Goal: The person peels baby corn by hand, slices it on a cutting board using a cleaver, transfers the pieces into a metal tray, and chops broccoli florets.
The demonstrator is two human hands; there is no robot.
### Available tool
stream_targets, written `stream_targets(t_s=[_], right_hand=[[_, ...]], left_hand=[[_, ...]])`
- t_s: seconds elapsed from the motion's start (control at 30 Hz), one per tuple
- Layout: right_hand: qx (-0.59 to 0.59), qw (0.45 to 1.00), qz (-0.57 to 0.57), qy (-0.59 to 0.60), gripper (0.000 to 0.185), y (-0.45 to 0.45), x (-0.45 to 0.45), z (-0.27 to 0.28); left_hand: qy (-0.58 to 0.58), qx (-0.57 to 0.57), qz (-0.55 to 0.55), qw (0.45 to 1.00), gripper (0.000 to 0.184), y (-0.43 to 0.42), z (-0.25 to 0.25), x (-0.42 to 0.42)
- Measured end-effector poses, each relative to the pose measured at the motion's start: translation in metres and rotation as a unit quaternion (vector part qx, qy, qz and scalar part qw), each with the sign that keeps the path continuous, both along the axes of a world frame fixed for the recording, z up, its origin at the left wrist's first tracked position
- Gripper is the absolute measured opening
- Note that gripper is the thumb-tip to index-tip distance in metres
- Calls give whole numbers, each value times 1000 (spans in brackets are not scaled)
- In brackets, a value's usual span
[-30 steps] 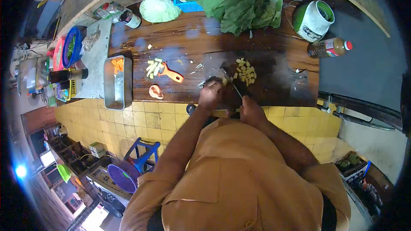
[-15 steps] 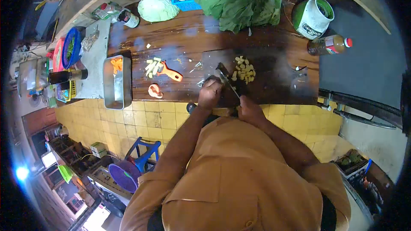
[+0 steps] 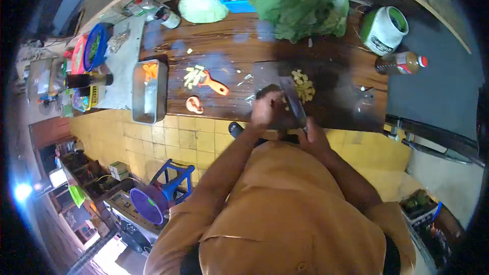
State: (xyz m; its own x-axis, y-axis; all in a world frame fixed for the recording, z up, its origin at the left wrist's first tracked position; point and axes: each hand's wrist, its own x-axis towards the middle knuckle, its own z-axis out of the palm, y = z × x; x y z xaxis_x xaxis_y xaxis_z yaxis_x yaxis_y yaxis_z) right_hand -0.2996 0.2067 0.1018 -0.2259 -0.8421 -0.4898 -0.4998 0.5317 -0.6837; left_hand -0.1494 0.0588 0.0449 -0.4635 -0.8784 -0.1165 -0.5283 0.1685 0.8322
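Note:
My right hand [image 3: 314,133] is closed round the handle of a knife [image 3: 292,95]. The broad face of its blade shows above the dark cutting board [image 3: 346,97]. Just left of the blade, my left hand [image 3: 266,108] is over the board's left part with its fingers curled. It is blurred, and whatever is under the fingers is hidden. A pile of pale yellow cut chunks [image 3: 304,86] lies right of the blade, close to it.
Left of the board are an orange peeler [image 3: 216,85], pale cut sticks [image 3: 193,76], an orange-red piece [image 3: 194,104] and a metal tray [image 3: 147,103] with orange pieces. Behind are a cabbage [image 3: 202,7], leafy greens [image 3: 300,10], a white-green container [image 3: 383,33] and a bottle [image 3: 401,63].
The knife has shifted slightly right, away from my left hand, and turned so that more of its blade face shows. The whole view has shifted a little.

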Motion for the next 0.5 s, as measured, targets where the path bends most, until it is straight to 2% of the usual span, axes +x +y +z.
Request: stream_targets(t_s=[0.03, 0.07, 0.1, 0.17, 0.2, 0.23, 0.27, 0.3, 0.33, 0.37, 0.4, 0.43, 0.47, 0.5], right_hand=[[-58, 998, 30, 0, 40, 1, -5, -5], [-119, 991, 58, -3, 41, -1, -5, -12], [-131, 989, 64, -14, 41, -2, -4, -18], [-148, 980, 123, 45, 45, -1, -2, -29], [-151, 980, 125, 43, 45, -1, 1, -33], [-93, 989, 112, 24, 37, -1, 3, -37], [-35, 994, 99, 6, 28, -2, 4, -40], [-35, 994, 100, 6, 28, -4, 5, -35], [-19, 998, 62, -6, 28, -5, 4, -25], [-3, 1000, 23, -17, 28, -6, 4, -20], [-2, 1000, 21, -14, 28, -3, 1, -22], [-56, 998, 10, 4, 27, 2, -7, -27], [-109, 994, -3, 22, 26, 5, -14, -33], [-108, 994, -9, 27, 26, 9, -20, -37]], left_hand=[[70, 51, 72, 994, 10, -1, 5, -1], [96, 9, 120, 988, 8, -6, 10, 1], [146, -27, 160, 976, 5, -15, -15, 13], [142, -83, 198, 966, 4, -45, -21, 43], [114, -126, 204, 964, 4, -64, -12, 58], [78, -126, 228, 962, 7, -84, -4, 71], [54, -173, 249, 951, 4, -109, -14, 86], [-63, -163, 275, 945, 9, -133, -4, 99], [-16, -200, 296, 934, 13, -158, -12, 113], [-108, -197, 299, 927, 13, -182, -14, 128], [-74, -249, 287, 922, 17, -194, 5, 130], [-135, -80, 298, 942, 24, -203, 33, 131], [-171, -201, 251, 931, 33, -249, -44, 170], [-166, -200, 245, 934, 33, -273, -51, 183]])
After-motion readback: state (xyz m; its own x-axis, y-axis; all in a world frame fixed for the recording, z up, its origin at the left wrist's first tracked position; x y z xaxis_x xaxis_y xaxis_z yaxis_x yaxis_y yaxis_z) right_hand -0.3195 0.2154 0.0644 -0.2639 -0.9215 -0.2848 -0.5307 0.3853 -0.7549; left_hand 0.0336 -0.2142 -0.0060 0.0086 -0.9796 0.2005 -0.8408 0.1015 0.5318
